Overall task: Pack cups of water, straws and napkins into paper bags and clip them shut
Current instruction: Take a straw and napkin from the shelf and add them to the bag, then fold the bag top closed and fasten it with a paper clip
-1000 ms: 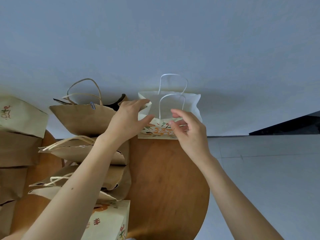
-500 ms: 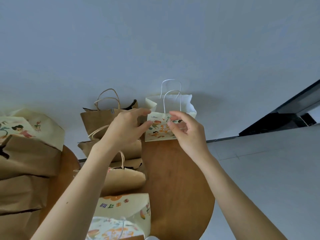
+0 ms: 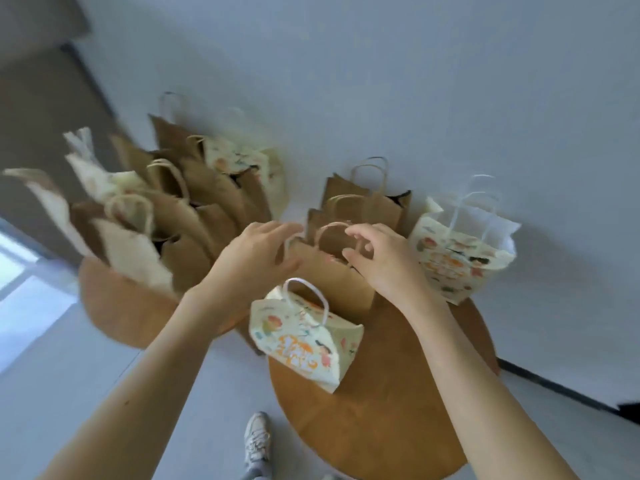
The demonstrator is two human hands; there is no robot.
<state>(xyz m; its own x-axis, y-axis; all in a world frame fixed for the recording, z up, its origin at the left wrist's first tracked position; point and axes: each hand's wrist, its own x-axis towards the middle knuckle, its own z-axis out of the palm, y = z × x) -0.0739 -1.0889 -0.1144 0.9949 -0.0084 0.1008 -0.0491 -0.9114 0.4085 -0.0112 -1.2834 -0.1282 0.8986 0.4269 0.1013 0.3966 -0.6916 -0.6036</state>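
Observation:
A brown paper bag (image 3: 329, 285) with a twisted handle stands in the middle of the round wooden table (image 3: 381, 420). My left hand (image 3: 256, 261) reaches its straight fingers to the bag's upper left corner. My right hand (image 3: 381, 265) curls its fingers and thumb at the bag's rim and handle on the right side. A patterned cream bag (image 3: 457, 261) with white handles stands open to the right, against the wall. Another patterned bag (image 3: 304, 341) sits in front of the brown one. No cups, straws, napkins or clips show.
Two more brown bags (image 3: 367, 202) stand behind the middle one. A second round table (image 3: 117, 313) on the left holds several brown and patterned bags. The pale wall runs close behind both tables. A shoe (image 3: 256, 441) shows on the grey floor below.
Both hands have left the patterned bag at the wall and come back to the brown bag nearer me. The view has swung down and left, bringing the left table's bags into sight.

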